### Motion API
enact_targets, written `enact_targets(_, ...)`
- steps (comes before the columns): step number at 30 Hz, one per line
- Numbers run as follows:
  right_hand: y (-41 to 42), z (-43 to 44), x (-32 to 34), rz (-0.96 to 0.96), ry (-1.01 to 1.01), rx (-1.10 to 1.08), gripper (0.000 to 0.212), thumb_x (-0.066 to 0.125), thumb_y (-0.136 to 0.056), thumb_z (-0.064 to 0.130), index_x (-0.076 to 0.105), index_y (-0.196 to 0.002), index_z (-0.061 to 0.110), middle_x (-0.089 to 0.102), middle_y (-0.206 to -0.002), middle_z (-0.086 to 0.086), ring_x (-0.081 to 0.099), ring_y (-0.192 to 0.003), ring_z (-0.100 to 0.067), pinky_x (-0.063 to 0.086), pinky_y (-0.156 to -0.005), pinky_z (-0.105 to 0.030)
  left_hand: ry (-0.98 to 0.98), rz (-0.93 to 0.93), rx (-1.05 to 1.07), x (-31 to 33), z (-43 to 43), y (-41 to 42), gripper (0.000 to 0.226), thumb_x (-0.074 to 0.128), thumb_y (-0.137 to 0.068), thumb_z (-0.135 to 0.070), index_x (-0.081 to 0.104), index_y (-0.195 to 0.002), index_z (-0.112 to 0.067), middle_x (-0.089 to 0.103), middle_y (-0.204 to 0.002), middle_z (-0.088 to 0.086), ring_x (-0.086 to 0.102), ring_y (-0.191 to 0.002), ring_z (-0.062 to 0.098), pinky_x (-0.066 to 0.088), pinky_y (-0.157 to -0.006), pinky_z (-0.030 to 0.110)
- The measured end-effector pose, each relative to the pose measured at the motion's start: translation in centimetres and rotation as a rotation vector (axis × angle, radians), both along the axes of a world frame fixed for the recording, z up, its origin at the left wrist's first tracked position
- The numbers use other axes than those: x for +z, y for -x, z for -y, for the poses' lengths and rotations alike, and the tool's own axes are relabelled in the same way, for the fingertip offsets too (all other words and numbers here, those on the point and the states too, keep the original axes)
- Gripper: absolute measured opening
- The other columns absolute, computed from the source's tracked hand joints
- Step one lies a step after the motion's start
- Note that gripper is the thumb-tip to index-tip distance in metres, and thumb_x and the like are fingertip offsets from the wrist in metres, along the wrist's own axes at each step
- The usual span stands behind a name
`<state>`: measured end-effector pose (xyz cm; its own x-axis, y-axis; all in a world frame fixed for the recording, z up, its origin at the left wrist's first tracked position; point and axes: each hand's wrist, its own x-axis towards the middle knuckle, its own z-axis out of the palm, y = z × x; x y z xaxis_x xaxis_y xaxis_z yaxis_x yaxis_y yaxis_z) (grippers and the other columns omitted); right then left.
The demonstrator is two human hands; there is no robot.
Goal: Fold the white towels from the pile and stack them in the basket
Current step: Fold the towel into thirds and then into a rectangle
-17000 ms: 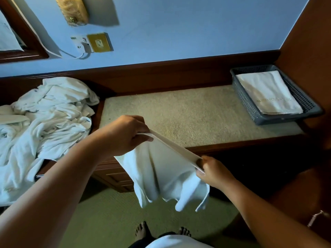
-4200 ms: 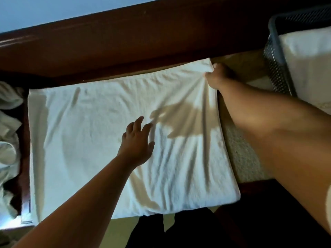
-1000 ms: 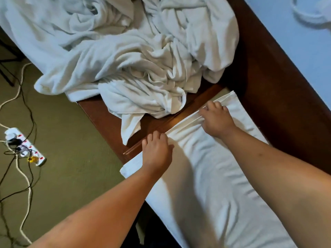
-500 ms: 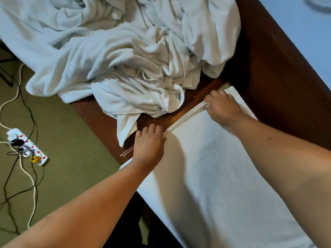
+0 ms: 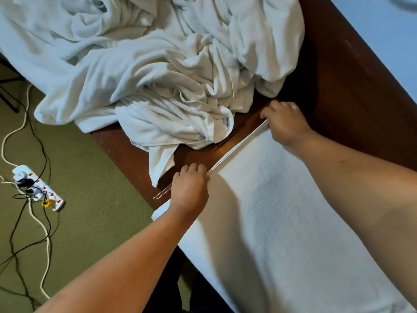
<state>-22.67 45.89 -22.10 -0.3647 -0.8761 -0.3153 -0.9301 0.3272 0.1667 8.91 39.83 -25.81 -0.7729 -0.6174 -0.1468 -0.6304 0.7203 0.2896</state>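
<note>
One towel (image 5: 282,222) is lying flat on the tabletop (image 5: 128,157) just beside the one crumpled pile (image 5: 158,64), its long axis running straight away from the pile and its short end facing it. Two hands are working at that end: the left hand (image 5: 189,188) and the right hand (image 5: 286,125) are each closing a curled grip on the hem nearest the pile.
</note>
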Motion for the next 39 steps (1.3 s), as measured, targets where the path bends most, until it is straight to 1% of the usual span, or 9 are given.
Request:
enact_targets(3, -2.5, 0.0, -0.3, 0.126, 0.032, 0.115, 0.065, 0.063, -0.066, -0.003, 0.058, -0.128, 0.018, 0.05, -0.124, -0.009, 0.047, -0.119, -0.035, 0.022, -0.115, -0.048, -0.059, 0.058, -0.012, 0.8, 0.0, -0.2, 0.02, 0.06, -0.098, -0.032, 0.061, -0.095, -0.012, 0.066, -0.09, 0.006, 0.063, -0.082, 0.03, 0.032, -0.064, 0.035)
enact_targets(10, -10.4, 0.1, -1.0, 0.328, -0.071, 0.474, 0.043, 0.06, -0.067, 0.007, 0.058, -0.107, 0.021, 0.054, -0.103, 0.0, 0.052, -0.094, -0.026, 0.044, -0.084, -0.04, -0.177, 0.333, -0.106, 2.0, 1.0, -1.8, 0.046, 0.051, -0.096, -0.061, 0.057, -0.109, -0.017, 0.07, -0.102, 0.001, 0.066, -0.097, 0.024, 0.033, -0.082, 0.037)
enact_targets(16, -8.9, -0.5, 1.6, -0.017, -0.332, 0.387, 0.035, 0.064, -0.077, 0.024, 0.063, -0.112, 0.024, 0.054, -0.111, 0.0, 0.049, -0.106, -0.025, 0.036, -0.092, -0.038, -0.389, 0.302, -0.072, 2.6, 0.7, -7.1, 0.035, 0.064, -0.091, -0.049, 0.056, -0.111, -0.022, 0.068, -0.109, 0.0, 0.062, -0.107, 0.026, 0.041, -0.087, 0.037)
enact_targets(21, -8.5, -5.8, 4.3, -0.166, -0.177, 0.409, 0.023, 0.055, -0.077, 0.006, 0.066, -0.094, 0.016, 0.066, -0.094, -0.004, 0.06, -0.095, -0.028, 0.04, -0.09, -0.04, -0.478, 0.158, -0.114, 4.6, -2.6, -11.5, 0.021, 0.068, -0.087, -0.035, 0.048, -0.088, -0.029, 0.068, -0.097, -0.002, 0.064, -0.094, 0.025, 0.046, -0.072, 0.032)
enact_targets(25, -8.6, -14.2, 5.0, -0.331, -0.073, 0.284, 0.023, 0.07, -0.063, -0.004, 0.063, -0.082, 0.006, 0.061, -0.073, -0.015, 0.061, -0.067, -0.034, 0.044, -0.067, -0.039, -0.53, 0.282, -0.215, 4.9, -8.7, -14.8, 0.014, 0.055, -0.081, -0.015, 0.046, -0.081, -0.026, 0.062, -0.082, -0.002, 0.062, -0.081, 0.027, 0.045, -0.062, 0.034)
enact_targets(29, -9.0, -24.5, 4.8, -0.379, -0.106, 0.146, 0.028, 0.073, -0.063, -0.004, 0.058, -0.085, 0.005, 0.057, -0.076, -0.017, 0.06, -0.065, -0.035, 0.04, -0.062, -0.038, -0.603, 0.353, -0.309, 4.4, -17.3, -17.1, 0.019, 0.049, -0.077, -0.012, 0.043, -0.087, -0.027, 0.062, -0.092, -0.001, 0.06, -0.086, 0.025, 0.052, -0.071, 0.038)
enact_targets(33, -10.4, -32.7, 4.6, -0.476, -0.308, -0.266, 0.024, 0.053, -0.087, 0.014, 0.057, -0.111, 0.014, 0.059, -0.105, -0.011, 0.064, -0.089, -0.03, 0.046, -0.079, -0.035, -0.8, 0.318, -0.528, 3.8, -25.9, -18.3, 0.016, 0.048, -0.079, -0.013, 0.039, -0.09, -0.023, 0.057, -0.1, 0.008, 0.055, -0.091, 0.03, 0.042, -0.073, 0.039)
enact_targets(36, -13.5, -36.6, 4.5, -0.398, -0.485, -0.649, 0.055, 0.045, -0.096, 0.026, 0.034, -0.149, 0.016, 0.044, -0.143, -0.018, 0.056, -0.119, -0.035, 0.043, -0.1, -0.044, -0.961, 0.41, -0.67, 2.5, -28.3, -20.0, 0.014, 0.057, -0.086, -0.018, 0.056, -0.1, -0.021, 0.058, -0.108, 0.004, 0.055, -0.093, 0.018, 0.047, -0.083, 0.032)
enact_targets(39, -18.8, -37.4, 5.2, -0.097, -0.41, -0.929, 0.06, 0.044, -0.097, 0.026, 0.027, -0.153, 0.013, 0.038, -0.147, -0.018, 0.051, -0.126, -0.038, 0.04, -0.103, -0.047, -0.82, 0.501, -0.296, 0.8, -25.8, -20.8, 0.022, 0.068, -0.089, -0.027, 0.061, -0.107, -0.017, 0.063, -0.112, 0.004, 0.061, -0.101, 0.021, 0.048, -0.083, 0.031)
